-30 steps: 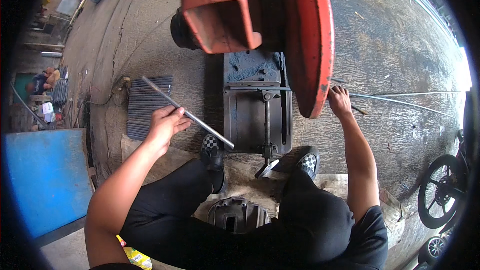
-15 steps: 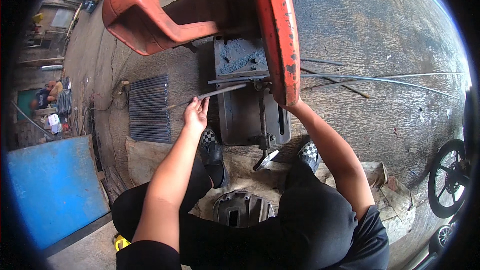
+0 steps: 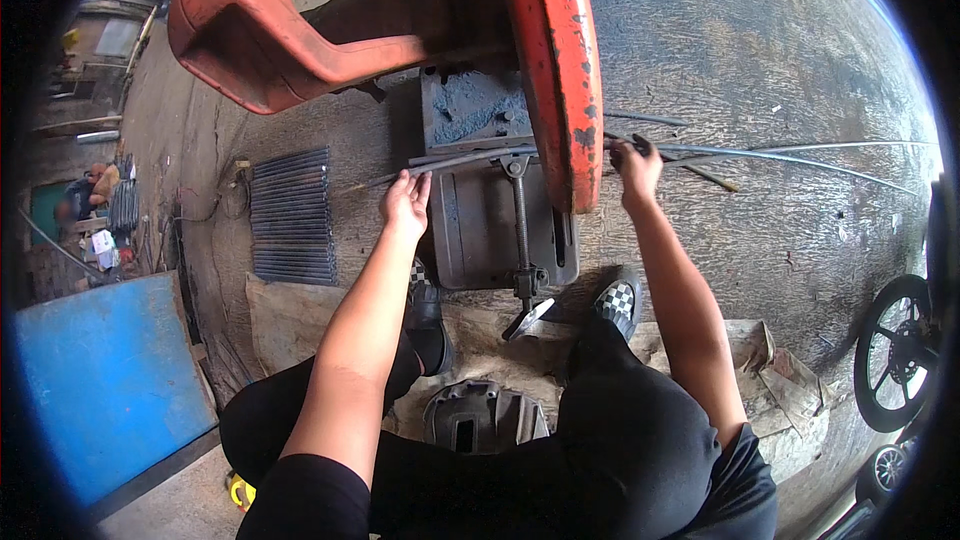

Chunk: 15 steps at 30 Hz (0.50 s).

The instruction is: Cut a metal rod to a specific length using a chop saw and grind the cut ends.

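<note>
An orange cut-off saw (image 3: 250,50) with a chipped blade guard (image 3: 560,70) stands over a grey metal base (image 3: 470,230) with a screw clamp (image 3: 520,225). Left of the clamp, my left hand (image 3: 407,202) is under a thin metal rod (image 3: 450,162), which lies across its fingers. My right hand (image 3: 638,172) is just right of the guard, fingers closed around a rod by the long rods (image 3: 760,153); its fingertips look dark. The guard hides the rods' middle and the blade.
Several cut rods (image 3: 290,215) lie in a neat row on the floor at left. A blue panel (image 3: 110,370) is at the lower left, and a black wheel (image 3: 895,352) at the right. A motor-like casing (image 3: 485,415) sits between my legs. A person (image 3: 90,190) sits far left.
My right hand has moved from behind the guard's lower end to the rods on its right. My left hand has shifted slightly right and up with the rod, which now lies nearer the clamp.
</note>
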Each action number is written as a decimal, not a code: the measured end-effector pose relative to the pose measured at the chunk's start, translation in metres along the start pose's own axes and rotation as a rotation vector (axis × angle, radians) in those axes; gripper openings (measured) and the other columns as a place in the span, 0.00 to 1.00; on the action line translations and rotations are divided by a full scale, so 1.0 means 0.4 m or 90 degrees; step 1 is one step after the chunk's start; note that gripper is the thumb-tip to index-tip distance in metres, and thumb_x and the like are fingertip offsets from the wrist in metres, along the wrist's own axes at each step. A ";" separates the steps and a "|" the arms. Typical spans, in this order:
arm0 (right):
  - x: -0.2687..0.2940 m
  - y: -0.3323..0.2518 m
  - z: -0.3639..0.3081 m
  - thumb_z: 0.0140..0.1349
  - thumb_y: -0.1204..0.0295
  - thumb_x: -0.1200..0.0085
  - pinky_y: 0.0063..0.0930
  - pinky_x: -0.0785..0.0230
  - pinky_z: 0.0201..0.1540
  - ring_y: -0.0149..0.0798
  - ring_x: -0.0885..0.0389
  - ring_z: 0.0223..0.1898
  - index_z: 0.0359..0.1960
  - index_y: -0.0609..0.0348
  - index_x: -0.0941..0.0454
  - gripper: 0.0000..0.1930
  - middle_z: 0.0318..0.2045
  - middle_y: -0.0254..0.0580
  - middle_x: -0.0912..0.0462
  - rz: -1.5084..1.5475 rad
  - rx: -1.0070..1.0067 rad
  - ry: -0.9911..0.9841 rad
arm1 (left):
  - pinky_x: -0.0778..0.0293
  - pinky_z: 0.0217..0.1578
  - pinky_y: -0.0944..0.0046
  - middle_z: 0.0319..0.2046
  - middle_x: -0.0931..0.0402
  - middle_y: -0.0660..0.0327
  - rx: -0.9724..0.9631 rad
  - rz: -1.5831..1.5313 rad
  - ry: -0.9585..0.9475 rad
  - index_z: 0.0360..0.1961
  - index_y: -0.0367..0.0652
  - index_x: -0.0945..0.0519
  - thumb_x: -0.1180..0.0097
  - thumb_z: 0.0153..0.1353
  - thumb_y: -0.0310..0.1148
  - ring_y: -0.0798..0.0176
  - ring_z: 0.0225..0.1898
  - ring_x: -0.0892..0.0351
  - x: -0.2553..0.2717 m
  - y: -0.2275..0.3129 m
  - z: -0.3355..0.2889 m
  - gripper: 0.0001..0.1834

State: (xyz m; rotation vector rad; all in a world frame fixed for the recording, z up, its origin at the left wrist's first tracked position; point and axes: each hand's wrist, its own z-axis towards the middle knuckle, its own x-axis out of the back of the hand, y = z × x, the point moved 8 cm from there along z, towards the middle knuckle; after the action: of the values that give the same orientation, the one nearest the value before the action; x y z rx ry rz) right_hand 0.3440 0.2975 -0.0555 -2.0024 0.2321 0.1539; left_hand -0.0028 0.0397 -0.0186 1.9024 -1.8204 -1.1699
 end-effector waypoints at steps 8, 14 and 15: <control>0.154 0.036 0.121 0.60 0.74 0.47 0.32 0.22 0.31 0.41 0.22 0.31 0.44 0.63 0.33 0.13 0.36 0.47 0.25 0.187 -0.224 0.120 | 0.23 0.47 0.62 0.39 0.27 0.53 0.034 0.030 0.057 0.40 0.35 0.30 0.48 0.60 0.32 0.55 0.43 0.25 0.018 -0.069 0.033 0.12; 0.133 0.062 0.126 0.60 0.79 0.51 0.34 0.21 0.36 0.41 0.23 0.35 0.49 0.62 0.39 0.16 0.38 0.48 0.26 0.140 -0.205 0.106 | 0.24 0.47 0.63 0.37 0.26 0.54 0.055 0.029 0.076 0.41 0.36 0.28 0.42 0.57 0.31 0.55 0.43 0.24 0.022 -0.080 0.048 0.14; 0.115 0.071 0.118 0.60 0.79 0.51 0.34 0.21 0.36 0.41 0.23 0.35 0.49 0.62 0.39 0.16 0.38 0.48 0.26 0.137 -0.208 0.089 | 0.24 0.47 0.63 0.37 0.26 0.54 0.052 0.028 0.078 0.41 0.36 0.28 0.42 0.57 0.31 0.55 0.43 0.24 0.020 -0.078 0.052 0.14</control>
State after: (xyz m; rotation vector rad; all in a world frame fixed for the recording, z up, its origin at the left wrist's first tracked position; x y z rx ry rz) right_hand 0.3821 0.3241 -0.1104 -2.3128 0.5416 0.1989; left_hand 0.0044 0.0447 -0.0558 1.9229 -1.8604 -0.9569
